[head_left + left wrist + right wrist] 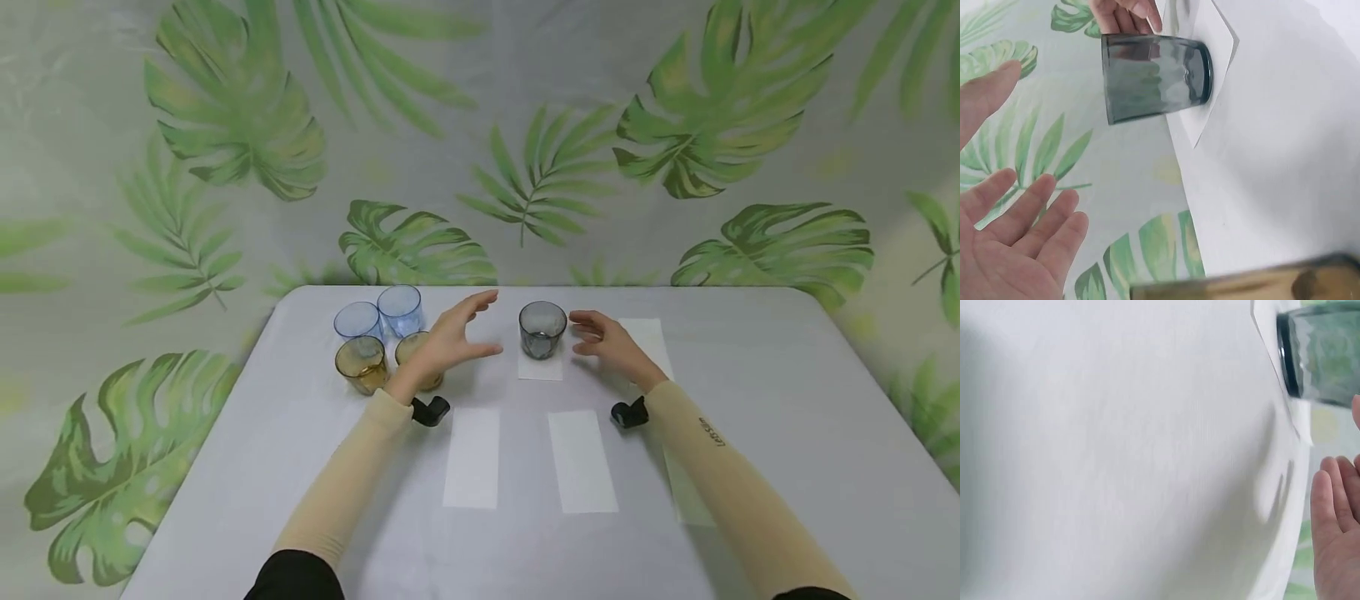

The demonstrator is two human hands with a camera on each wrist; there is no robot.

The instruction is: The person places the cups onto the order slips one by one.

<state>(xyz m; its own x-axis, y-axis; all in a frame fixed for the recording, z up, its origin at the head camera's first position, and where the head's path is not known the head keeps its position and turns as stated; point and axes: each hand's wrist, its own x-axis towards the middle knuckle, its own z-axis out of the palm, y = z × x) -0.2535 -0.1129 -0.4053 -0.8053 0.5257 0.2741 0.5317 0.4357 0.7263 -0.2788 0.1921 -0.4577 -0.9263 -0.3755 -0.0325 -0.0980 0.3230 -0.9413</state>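
A grey see-through glass (pixel 542 335) stands upright on a white paper strip (pixel 540 369) at the back middle of the table. To its left my left hand (pixel 444 340) holds nothing, its fingers spread and the thumb apart. My right hand (pixel 609 346) is just right of the glass, fingers extended towards it. In the left wrist view a gap separates the glass (pixel 1147 81) from the left hand (pixel 1022 237). The right wrist view shows the right hand (pixel 1338 531) clear of the glass (pixel 1322 356), though part of that hand is out of frame.
Two blue glasses (pixel 358 320) (pixel 401 308) and an amber glass (pixel 362 367) stand at the back left. Another amber glass (pixel 411 346) is partly hidden by my left hand. More paper strips (pixel 472 458) (pixel 583 462) lie nearer me, others (pixel 647 337) around my right arm.
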